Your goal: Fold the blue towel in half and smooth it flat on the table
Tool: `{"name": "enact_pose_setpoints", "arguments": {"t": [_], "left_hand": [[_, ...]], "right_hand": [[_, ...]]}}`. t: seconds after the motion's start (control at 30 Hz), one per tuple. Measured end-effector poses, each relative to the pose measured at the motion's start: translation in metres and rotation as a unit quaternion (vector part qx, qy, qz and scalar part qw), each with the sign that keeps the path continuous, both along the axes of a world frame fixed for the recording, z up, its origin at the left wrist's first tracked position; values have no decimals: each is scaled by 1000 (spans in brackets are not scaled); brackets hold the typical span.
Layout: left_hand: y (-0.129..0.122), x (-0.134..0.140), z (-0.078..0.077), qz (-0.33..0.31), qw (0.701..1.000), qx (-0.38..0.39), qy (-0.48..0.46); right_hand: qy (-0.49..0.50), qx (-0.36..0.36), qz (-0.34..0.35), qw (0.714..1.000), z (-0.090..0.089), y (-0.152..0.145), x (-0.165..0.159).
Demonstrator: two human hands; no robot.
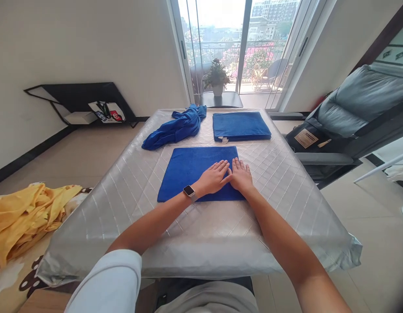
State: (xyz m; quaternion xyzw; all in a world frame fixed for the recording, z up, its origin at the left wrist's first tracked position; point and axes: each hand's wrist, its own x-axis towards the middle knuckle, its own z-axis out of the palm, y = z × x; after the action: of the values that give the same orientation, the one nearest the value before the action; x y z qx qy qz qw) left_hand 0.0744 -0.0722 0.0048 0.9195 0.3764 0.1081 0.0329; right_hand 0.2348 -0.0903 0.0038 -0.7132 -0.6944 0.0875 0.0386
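Note:
A blue towel (184, 174) lies folded into a flat rectangle on the table in front of me. My left hand (214, 177) rests flat on its right half, fingers stretched out, with a watch (189, 191) on the wrist. Across the towel's right edge lies my right hand (241, 174), also flat with fingers extended. The two thumbs meet or nearly meet. Behind, to the right, sits a neat stack of folded blue towels (242, 125) with a white tag at its front. A crumpled blue towel (177, 128) lies at the back left.
A silvery quilted cloth covers the table (123, 217). Beyond the far edge a potted plant (217, 76) stands on a chair (221, 100) by the glass door. A grey recliner (338, 158) is close on the right. Yellow cloth (28, 213) lies heaped at the left.

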Motion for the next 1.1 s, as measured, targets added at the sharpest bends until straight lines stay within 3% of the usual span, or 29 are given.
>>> {"name": "enact_pose_setpoints", "arguments": {"t": [0.13, 0.23, 0.37, 0.63, 0.73, 0.93, 1.1], "left_hand": [[17, 45, -10, 2, 1000, -25, -19], [24, 42, -15, 31, 999, -41, -12], [24, 1, -14, 76, 996, -50, 21], [16, -124, -17, 225, 971, -56, 51], [6, -155, -22, 261, 963, -49, 46], [-3, -165, -24, 274, 959, -57, 31], [-3, -160, -18, 276, 959, -65, 22]], "right_hand": [[-11, -6, 22, 1000, 0, -2, 3], [1, -2, 13, 1000, 0, -1, 3], [16, 4, -3, 1000, 0, 0, 0], [1, 5, -4, 1000, -2, 0, 0], [-5, 9, -6, 1000, -2, 1, 1], [-24, 17, -8, 1000, -5, 2, 1], [-67, 75, -9, 995, 1, -2, -4]]}}
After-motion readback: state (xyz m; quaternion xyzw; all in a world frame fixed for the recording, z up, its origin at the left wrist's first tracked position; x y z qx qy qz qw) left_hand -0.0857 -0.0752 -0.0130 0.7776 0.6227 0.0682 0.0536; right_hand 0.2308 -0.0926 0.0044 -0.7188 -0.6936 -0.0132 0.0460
